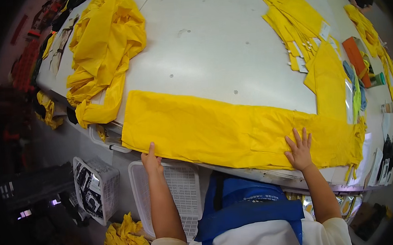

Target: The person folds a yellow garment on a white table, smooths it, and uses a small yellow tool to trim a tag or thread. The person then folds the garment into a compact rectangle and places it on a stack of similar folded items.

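Note:
A long yellow garment [197, 127], folded into a flat strip like a pair of trousers, lies along the near edge of the table. Its right end is gathered, with short strands dangling there. At its lower left edge is my left hand [152, 162], one finger on top of the cloth and the others curled at the edge, gripping it. My right hand [300, 152] rests flat on the right part of the garment, fingers spread, holding nothing.
A crumpled yellow heap [104, 47] covers the table's far left. Folded yellow pieces with white tags [297, 26] lie at the far right, near an orange box [356, 61]. Below the table stand a white basket [139, 185], another basket [107, 188] and yellow cloth [127, 241].

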Motion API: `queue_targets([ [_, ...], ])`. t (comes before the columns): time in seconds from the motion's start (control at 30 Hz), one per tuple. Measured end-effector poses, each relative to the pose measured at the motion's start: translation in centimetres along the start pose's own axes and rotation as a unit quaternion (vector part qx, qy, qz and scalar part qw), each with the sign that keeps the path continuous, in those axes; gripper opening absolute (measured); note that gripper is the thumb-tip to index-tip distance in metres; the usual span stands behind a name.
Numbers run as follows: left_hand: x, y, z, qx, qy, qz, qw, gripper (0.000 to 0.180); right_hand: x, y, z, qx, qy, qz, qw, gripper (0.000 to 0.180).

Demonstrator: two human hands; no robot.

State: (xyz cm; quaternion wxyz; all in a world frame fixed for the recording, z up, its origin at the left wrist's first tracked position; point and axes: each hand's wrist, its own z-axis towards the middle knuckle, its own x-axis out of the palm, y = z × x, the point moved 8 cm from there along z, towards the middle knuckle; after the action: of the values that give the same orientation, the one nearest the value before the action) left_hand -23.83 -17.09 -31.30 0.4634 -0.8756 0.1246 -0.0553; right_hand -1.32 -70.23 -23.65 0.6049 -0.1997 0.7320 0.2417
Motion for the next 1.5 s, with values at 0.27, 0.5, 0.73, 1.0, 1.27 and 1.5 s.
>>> queue_targets([
  [0.27, 2.0, -1.8, -0.8, -0.064, 0.157, -0.208, 0.963, 0.039, 0.3, 8.7, 2.1, 0.03, -0.062, 0.254, 0.965, 0.09],
  [0.5, 16.5, -18.8, -24.0, 0.163, 0.483, -0.244, 0.825, 0.057, 0.8, 9.3, -0.5, -0.073, -0.077, 0.199, 0.974, 0.105],
  [0.73, 38.1, -5.4, -56.0, 0.15, 0.817, 0.16, 0.533, 0.044, 5.4, 5.7, -1.2, -0.056, -0.194, 0.399, 0.894, 0.071],
  [1.0, 50.3, 33.5, -71.0, 0.351, 0.79, 0.365, 0.345, 0.038, 1.1, 0.3, -3.8, 0.202, -0.293, 0.572, 0.739, 0.061],
  [1.27, 40.5, 30.6, -69.5, 0.447, 0.829, 0.322, 0.097, 0.062, 0.6, -2.9, -3.6, 0.338, -0.324, 0.569, 0.677, 0.052],
  [1.5, 32.4, 10.5, -46.3, 0.617, 0.501, 0.421, 0.437, 0.079, 6.3, 0.4, -2.5, 0.147, -0.218, 0.859, 0.44, 0.041],
])
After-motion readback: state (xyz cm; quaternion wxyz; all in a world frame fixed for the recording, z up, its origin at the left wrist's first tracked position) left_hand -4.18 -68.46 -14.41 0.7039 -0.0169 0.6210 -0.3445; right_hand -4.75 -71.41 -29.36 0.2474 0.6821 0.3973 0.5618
